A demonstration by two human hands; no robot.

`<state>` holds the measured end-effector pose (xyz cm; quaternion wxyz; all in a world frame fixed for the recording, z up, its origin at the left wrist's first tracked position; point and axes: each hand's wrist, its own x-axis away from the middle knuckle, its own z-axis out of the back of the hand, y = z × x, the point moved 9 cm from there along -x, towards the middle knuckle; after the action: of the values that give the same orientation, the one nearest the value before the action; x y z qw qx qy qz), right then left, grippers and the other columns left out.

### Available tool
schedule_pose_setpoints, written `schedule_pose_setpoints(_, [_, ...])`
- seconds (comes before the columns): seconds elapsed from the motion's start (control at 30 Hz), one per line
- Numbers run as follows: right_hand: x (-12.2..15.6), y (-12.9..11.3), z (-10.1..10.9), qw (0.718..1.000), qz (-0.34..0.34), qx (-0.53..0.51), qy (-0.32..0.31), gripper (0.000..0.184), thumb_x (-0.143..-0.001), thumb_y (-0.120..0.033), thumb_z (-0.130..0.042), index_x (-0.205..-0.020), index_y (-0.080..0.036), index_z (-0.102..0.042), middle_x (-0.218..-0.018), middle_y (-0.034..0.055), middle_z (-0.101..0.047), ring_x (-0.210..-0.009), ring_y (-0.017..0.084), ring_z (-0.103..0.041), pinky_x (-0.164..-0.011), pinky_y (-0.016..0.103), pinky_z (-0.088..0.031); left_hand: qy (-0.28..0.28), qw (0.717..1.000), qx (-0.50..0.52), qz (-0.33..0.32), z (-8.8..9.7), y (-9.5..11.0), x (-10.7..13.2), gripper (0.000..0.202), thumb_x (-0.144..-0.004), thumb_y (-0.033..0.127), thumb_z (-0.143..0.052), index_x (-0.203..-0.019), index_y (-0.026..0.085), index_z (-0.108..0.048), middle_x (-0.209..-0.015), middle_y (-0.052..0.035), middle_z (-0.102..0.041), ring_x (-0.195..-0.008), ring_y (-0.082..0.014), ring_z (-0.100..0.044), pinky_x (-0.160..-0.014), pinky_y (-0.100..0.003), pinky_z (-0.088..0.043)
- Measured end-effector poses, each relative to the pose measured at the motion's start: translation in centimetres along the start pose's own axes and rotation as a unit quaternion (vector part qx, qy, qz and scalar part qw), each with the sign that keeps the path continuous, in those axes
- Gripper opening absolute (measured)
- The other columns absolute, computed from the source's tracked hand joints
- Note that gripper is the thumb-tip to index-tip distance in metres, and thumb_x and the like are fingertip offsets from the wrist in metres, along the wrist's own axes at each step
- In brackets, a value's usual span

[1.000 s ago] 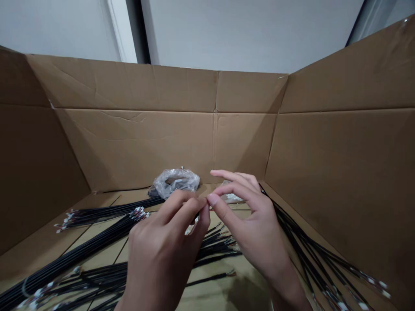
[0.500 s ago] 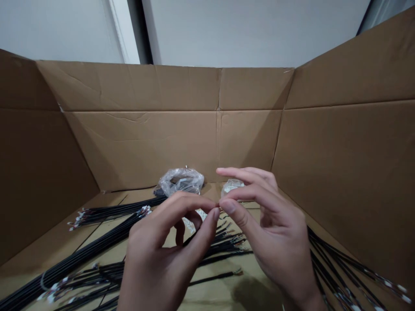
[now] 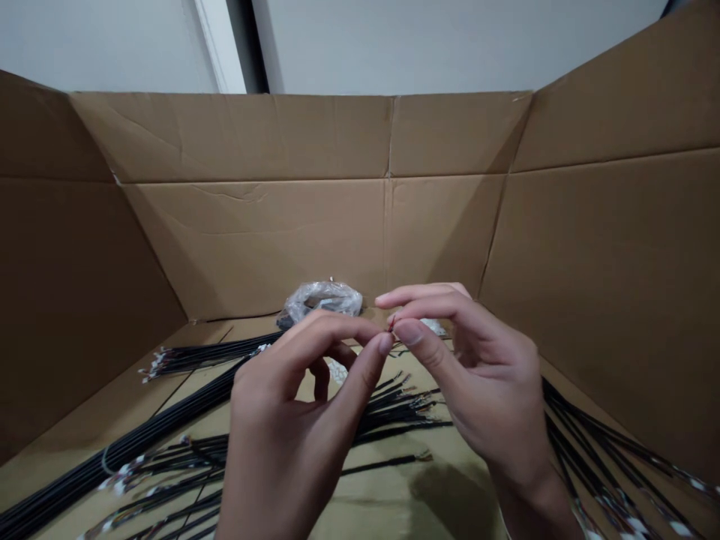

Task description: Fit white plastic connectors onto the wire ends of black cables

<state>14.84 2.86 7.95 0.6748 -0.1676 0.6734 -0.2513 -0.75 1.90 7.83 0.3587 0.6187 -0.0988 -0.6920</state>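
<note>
My left hand [image 3: 307, 409] pinches thumb and forefinger together on a thin dark reddish wire [image 3: 390, 325]. From the other side, the thumb and forefinger of my right hand [image 3: 478, 375] close on the same wire, fingertips nearly touching those of the left. Only a short bit of it shows between them; the rest is hidden by the fingers. Below and behind the hands lie black cables [image 3: 394, 420] with stripped ends showing fine wires. A small heap of white pieces [image 3: 337, 371] is partly seen through the gap of my left hand.
Cardboard walls [image 3: 253, 232] rise on three sides. A clear plastic bag [image 3: 323, 298] stands at the back, with another white-filled bag [image 3: 434, 327] behind my right hand. Bundled black cables [image 3: 151, 435] with white connectors lie left, and more cables [image 3: 596, 450] fan out right.
The view has tilted and shifted slightly, so the background sits higher and a little to the right. Both hands keep their pinch, and a reddish bit of wire now shows more between the fingertips.
</note>
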Motion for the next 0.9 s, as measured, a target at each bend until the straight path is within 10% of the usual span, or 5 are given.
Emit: schedule_pose_setpoints(0.9, [0.1,2.1,0.4,0.989,-0.138,-0.053,0.003,0.014,-0.096,-0.025,-0.075,-0.083,-0.027,-0.077,-0.083,-0.0050,-0.081,-0.086,0.016,-0.076,-0.088,0.032,-0.057,0.011,1.000,-0.009,0.000,0.2,0.5,0.0,0.016,-0.093,0.022,-0.075,-0.085,0.036,-0.079,-0.074,0.0115,-0.075,-0.060,-0.0080,-0.064,-0.050,-0.016,-0.049])
